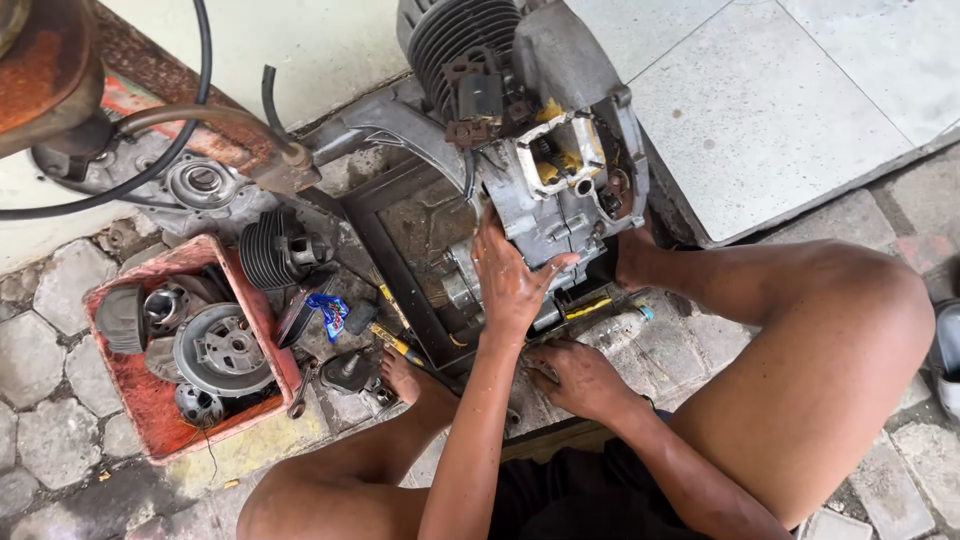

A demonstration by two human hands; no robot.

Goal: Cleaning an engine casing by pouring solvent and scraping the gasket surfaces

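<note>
You are bracing a small engine block [545,150], and it is standing on a dark, rusty metal frame [385,250] that is lying on the stone paving. Its grey cast case is looking greasy and scuffed. The black finned cylinder is pointing away from you, towards the frame's far edge. The nearer face is lying open, showing a pale rectangular flange with yellow parts and a round port inside. The block is sitting at the frame's right side, tilting slightly towards your right knee.
</note>
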